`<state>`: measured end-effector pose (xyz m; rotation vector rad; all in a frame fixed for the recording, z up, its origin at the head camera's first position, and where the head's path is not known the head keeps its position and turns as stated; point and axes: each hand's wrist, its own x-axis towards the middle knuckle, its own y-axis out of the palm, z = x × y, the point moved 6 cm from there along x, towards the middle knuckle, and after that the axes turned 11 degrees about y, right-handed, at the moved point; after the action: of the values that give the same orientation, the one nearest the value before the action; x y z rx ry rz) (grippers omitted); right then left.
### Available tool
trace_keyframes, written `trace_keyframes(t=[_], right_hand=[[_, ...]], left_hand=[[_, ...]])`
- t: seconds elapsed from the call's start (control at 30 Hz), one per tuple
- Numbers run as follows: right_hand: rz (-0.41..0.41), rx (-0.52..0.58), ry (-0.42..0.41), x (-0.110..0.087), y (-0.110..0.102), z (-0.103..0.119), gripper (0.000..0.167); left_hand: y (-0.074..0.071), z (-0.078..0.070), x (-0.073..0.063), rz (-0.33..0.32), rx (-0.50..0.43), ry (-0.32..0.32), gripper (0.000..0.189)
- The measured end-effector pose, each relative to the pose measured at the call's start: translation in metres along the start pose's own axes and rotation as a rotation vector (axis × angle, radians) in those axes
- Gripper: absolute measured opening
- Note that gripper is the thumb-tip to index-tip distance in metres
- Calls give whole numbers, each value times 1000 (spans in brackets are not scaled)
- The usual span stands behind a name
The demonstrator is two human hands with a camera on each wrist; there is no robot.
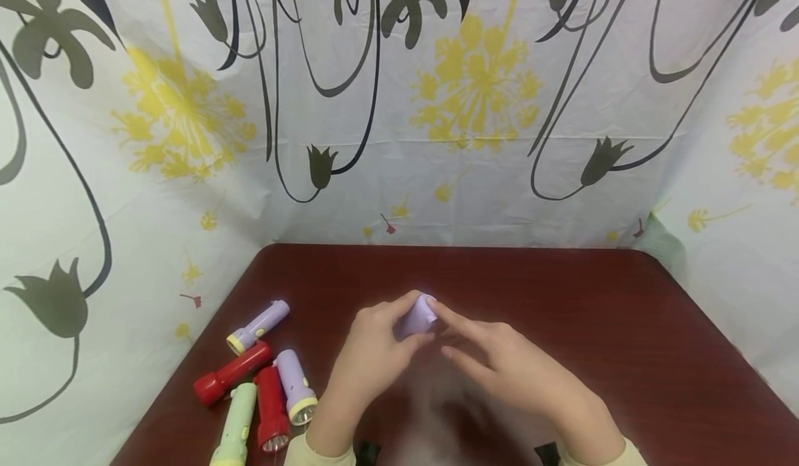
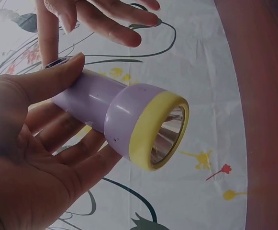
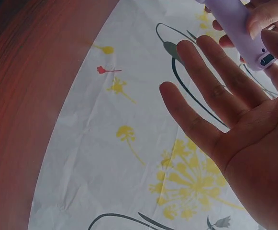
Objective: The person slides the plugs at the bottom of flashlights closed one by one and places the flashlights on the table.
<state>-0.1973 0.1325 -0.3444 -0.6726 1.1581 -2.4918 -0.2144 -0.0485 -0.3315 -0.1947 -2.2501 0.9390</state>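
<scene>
A purple flashlight (image 1: 417,319) with a yellow rim is held above the table in my left hand (image 1: 368,348). The left wrist view shows the thumb on top of the purple flashlight (image 2: 93,98) and the fingers under its body, its clear lens facing away from the palm. My right hand (image 1: 508,362) is at the tail end, its index fingertip touching there. In the right wrist view, the other fingers of the right hand (image 3: 253,148) are extended and hold nothing. A small dark slot shows at the tail of the flashlight (image 3: 239,33).
At the table's left lie several flashlights: a purple one (image 1: 259,326), a red one (image 1: 232,372), another red one (image 1: 271,407), another purple one (image 1: 293,383) and a green one (image 1: 237,424). The dark red table (image 1: 562,299) meets a patterned cloth (image 1: 387,168) behind.
</scene>
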Motion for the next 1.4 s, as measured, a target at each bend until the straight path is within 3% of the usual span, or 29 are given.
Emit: trace_keyframes(t=[0.33, 0.4, 0.57, 0.67, 0.9, 1.07, 1.4], right_hand=[[-12, -25, 23, -1, 0, 0, 77], [-17, -40, 28, -1, -1, 0, 77], [-40, -124, 51, -3, -2, -3, 80], [-53, -176, 69, -4, -1, -6, 85], [-46, -241, 113, -3, 3, -15, 89], [-17, -248, 153, -3, 5, -22, 87], [46, -255, 288, -5, 12, -40, 88]], left_hand=[[0, -1, 0, -42, -67, 21, 48], [0, 0, 0, -42, -105, -11, 47], [8, 8, -1, 6, -223, -176, 46], [14, 12, -2, 21, -258, -228, 48], [16, 16, -1, -75, -201, -213, 51], [14, 18, -2, -145, -162, -260, 55], [11, 21, -4, -167, -140, -321, 63]])
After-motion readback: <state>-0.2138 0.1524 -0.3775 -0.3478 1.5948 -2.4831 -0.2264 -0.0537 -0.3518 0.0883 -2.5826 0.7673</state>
